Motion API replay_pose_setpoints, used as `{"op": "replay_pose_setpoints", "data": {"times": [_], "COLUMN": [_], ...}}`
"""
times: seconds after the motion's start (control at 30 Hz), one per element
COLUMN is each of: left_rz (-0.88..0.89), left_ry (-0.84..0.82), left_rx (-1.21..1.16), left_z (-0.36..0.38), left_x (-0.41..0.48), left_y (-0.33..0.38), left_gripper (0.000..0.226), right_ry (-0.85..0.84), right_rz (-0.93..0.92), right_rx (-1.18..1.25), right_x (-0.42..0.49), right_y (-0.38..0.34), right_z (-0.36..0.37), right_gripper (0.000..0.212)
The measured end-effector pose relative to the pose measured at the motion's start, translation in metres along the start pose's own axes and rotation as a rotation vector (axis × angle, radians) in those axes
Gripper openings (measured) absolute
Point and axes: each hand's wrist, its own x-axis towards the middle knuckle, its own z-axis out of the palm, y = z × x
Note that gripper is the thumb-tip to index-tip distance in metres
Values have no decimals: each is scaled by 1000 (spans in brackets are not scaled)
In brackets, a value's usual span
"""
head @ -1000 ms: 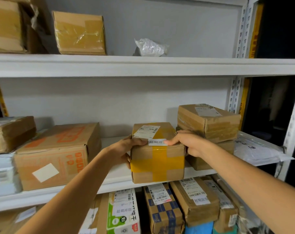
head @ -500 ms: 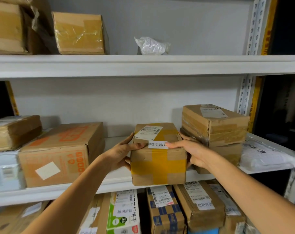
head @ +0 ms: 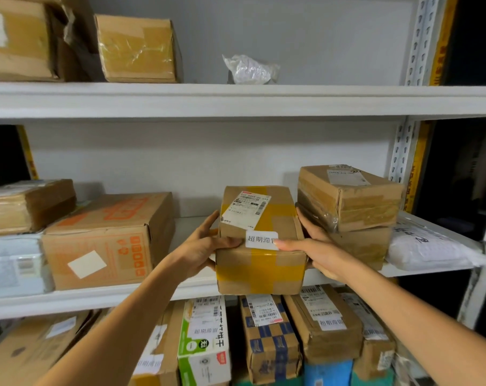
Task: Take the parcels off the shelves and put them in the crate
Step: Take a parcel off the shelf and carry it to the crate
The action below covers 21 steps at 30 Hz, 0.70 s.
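Note:
A small cardboard parcel (head: pixel 259 263) crossed with yellow tape and carrying white labels sits at the front edge of the middle shelf (head: pixel 97 298), its front overhanging the edge. My left hand (head: pixel 201 246) grips its left side with the thumb on top. My right hand (head: pixel 317 250) holds its right side, thumb on the white sticker. The crate is not in view.
Two stacked brown boxes (head: pixel 353 201) stand just right of the parcel, with a white poly bag (head: pixel 428 246) beyond. A large orange-printed box (head: pixel 108 240) sits to the left. Several parcels fill the lower shelf; the upper shelf holds boxes and a plastic bag (head: pixel 250 69).
Both hands have kept their hold on the taped parcel and drawn it slightly forward over the shelf edge. The view has shifted a little to the left.

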Motion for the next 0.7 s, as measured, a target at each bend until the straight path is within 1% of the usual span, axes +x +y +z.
{"op": "replay_pose_setpoints", "data": {"times": [0.07,0.13,0.2,0.3,0.33,0.47,0.6,0.7], "left_rz": [3,2,-8,-30,-33,-23,15,48], "left_ry": [17,-2,-33,-51,-61,-99,-105,-151], "left_rx": [-9,13,49,98,116,144,116,114], "left_z": [4,6,7,8,8,7,2,-1], "left_x": [-6,-13,-19,-24,-25,-24,-23,-23], "left_y": [-3,-2,1,6,7,6,-3,-5], "left_gripper": [120,121,123,121,118,107,110,109], "right_ry": [-6,-31,-39,-36,-25,-29,-28,11], "right_rz": [-35,-65,-88,-91,-81,-45,-67,-87], "right_rx": [-31,-104,-156,-129,-111,-69,-84,-90], "right_x": [-7,-14,-19,-24,-25,-29,-37,-44], "right_y": [1,0,-1,-1,-1,3,9,11], "right_z": [-1,-2,-3,-1,0,0,-2,4], "right_gripper": [124,123,118,107,106,118,121,120]}}
